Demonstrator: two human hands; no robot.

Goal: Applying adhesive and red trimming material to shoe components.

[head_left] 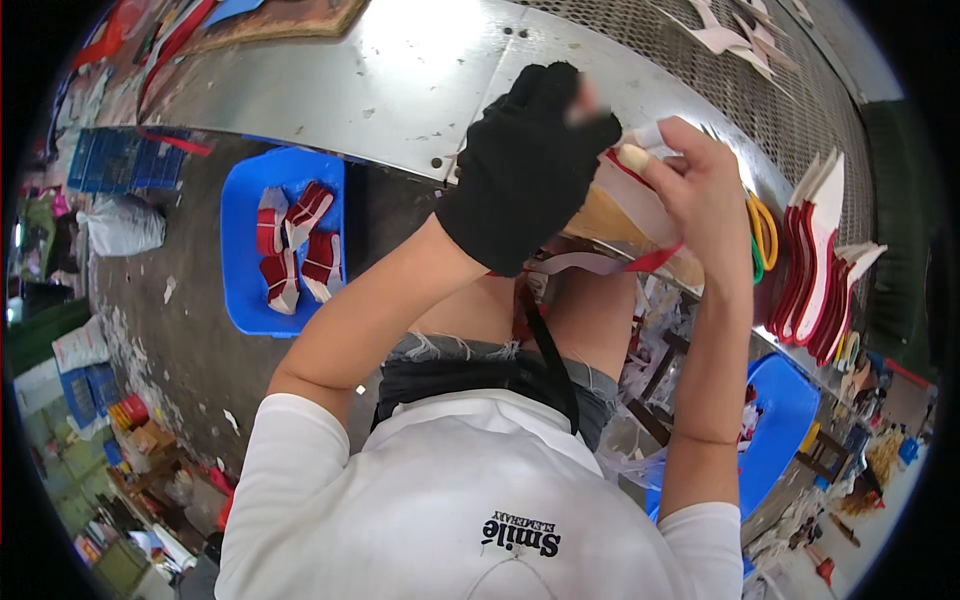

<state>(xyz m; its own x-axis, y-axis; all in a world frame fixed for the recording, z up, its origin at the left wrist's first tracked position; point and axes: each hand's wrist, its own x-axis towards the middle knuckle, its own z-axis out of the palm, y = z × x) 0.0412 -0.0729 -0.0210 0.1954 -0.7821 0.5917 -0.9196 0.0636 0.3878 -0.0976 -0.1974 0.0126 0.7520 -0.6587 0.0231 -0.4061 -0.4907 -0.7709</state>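
Observation:
My left hand (530, 155), in a black glove, is closed with its fingers curled over the table edge; its fingertips are blurred. Beside it my right hand (700, 175) is bare, with pale covers on the thumb and a fingertip. Thumb and fingers pinch the upper edge of a curved white piece with a red border (632, 172), which looks like cut sheet material. The gloved hand meets this same edge, though its grip is partly hidden. Below both hands hangs a white and red strip (590, 263), near my lap.
A metal table (400, 90) spans the front, with perforated mesh at right. Stacked red and white cut pieces (808, 265) lie at the right, near yellow and green loops (762, 232). A blue basin (240, 250) at left holds several red-white bundles; another blue basin (775, 430) stands lower right.

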